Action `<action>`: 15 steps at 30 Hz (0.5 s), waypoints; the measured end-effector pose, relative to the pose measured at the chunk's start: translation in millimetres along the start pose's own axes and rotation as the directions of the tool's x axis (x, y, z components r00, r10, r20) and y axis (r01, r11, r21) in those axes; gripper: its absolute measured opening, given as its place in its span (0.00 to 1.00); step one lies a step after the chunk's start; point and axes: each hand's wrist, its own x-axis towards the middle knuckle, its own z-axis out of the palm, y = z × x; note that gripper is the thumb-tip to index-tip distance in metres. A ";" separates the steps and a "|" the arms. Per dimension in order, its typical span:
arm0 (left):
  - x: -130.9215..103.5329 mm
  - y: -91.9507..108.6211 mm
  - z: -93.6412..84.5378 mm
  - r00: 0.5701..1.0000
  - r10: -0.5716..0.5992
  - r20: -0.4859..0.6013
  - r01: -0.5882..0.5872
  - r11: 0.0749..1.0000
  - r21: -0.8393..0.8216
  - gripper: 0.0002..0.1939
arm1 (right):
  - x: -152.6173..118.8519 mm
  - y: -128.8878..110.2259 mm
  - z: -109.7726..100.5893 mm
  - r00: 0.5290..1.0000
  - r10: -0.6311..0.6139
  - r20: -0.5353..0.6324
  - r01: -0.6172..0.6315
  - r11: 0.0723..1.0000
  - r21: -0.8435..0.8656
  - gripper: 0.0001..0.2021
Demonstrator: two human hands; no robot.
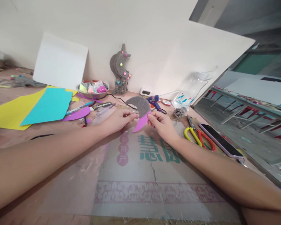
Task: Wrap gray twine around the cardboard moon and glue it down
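A purple crescent (141, 122), its upper part wound with grey yarn (140, 104), is held up above the work surface. My right hand (162, 125) pinches its outer edge, between thumb and fingers, where the yarn ends and the bare purple begins. My left hand (119, 121) is closed in a pinch at the crescent's inner edge; what lies between those fingertips, perhaps yarn, is too small to tell. A loose ball of grey yarn (179, 113) rests on the table right of my right hand.
Scissors (199, 136) and a phone (221, 140) lie at right. Behind the crescent are a blue glue gun (155, 103), a small clock (145, 91) and a grey moon ornament (121, 67). Coloured sheets (46, 106) and a bowl (93, 94) are left; a clear jug (192, 87) stands back right.
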 end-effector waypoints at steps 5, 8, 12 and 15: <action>-1.8 1.2 1.2 1.000 -0.007 0.011 0.007 1.000 -0.013 0.15 | -0.4 0.1 1.3 1.000 -0.006 0.028 0.008 0.998 -0.057 0.13; -2.6 2.5 2.2 0.999 -0.044 0.010 0.044 0.999 -0.009 0.13 | -0.6 -1.6 1.8 0.998 0.009 0.062 -0.006 0.999 -0.048 0.13; -3.1 3.0 2.9 0.999 -0.045 0.002 0.045 0.999 0.021 0.13 | -0.3 -2.5 2.2 0.995 0.035 0.096 -0.034 0.999 -0.013 0.13; -3.1 2.7 2.6 1.000 -0.021 0.002 0.021 0.997 0.070 0.13 | 0.2 -1.2 2.1 0.992 0.049 0.118 -0.048 0.999 -0.015 0.13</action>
